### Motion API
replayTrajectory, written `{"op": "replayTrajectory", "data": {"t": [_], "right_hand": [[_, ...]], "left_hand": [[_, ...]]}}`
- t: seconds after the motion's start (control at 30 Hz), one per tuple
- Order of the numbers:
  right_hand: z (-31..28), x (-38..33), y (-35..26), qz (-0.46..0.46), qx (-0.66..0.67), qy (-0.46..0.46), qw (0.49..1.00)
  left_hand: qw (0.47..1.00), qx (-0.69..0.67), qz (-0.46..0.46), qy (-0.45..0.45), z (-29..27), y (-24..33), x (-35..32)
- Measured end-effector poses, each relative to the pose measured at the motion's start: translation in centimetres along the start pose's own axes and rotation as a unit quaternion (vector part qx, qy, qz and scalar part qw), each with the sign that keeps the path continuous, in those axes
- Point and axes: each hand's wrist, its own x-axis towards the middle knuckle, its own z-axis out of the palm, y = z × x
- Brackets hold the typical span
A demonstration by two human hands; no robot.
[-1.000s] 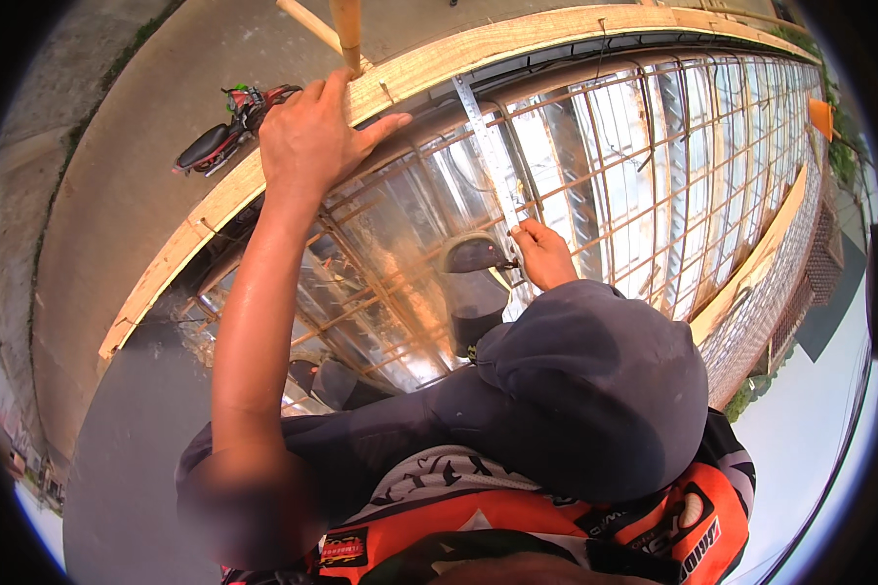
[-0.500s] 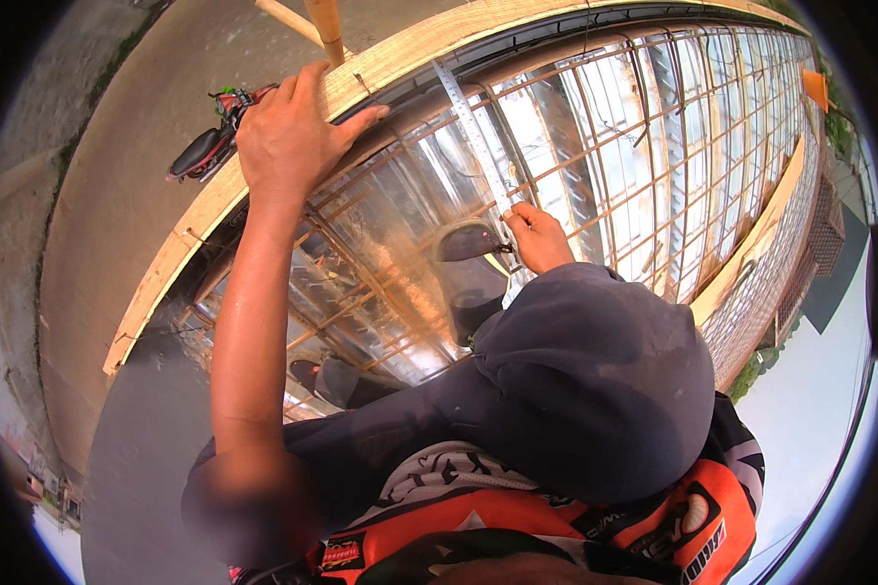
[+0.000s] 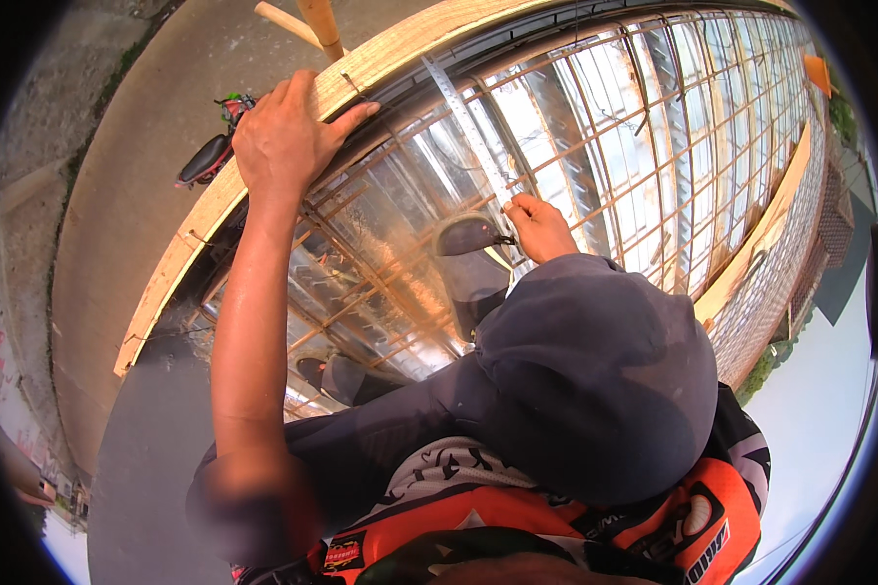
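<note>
My left hand [image 3: 278,141] is wrapped over the top of a pale wooden board [image 3: 190,229], its thumb stretched along the inner side. Pinched between the thumb and fingers of my right hand [image 3: 538,230] is a long, silvery, marked ruler [image 3: 466,119]. The ruler's far end reaches the inner face of the board, and it lies across a grid of rusty steel bars [image 3: 605,127]. Part of its near end is hidden by my right hand and knee. Just left of that hand, my dark shoe [image 3: 466,237] stands among the bars.
Shiny metal sheeting [image 3: 546,107] lies beneath the bars. Another timber [image 3: 761,229] runs along the right side, with an orange piece [image 3: 818,75] beyond. Outside the board, bamboo poles [image 3: 320,27] rise at the top and a motorcycle [image 3: 210,151] stands on the pavement far below.
The view has shifted slightly. My right hand and the ruler sit a little higher in the picture, while my left hand keeps its hold on the board.
</note>
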Motion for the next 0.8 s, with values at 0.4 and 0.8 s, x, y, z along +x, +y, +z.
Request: {"op": "replayTrajectory", "data": {"t": [0.4, 0.8], "right_hand": [[0.2, 0.6, 0.6, -0.015, 0.016, 0.003, 1.0], [-0.4, 1.5, 1.3, -0.012, 0.015, -0.02, 1.0]], "left_hand": [[0.998, 0.01, -0.042, -0.035, -0.3, 0.5, -0.2], [0.997, 0.007, -0.028, -0.074, -0.5, 0.1, 0.5]]}}
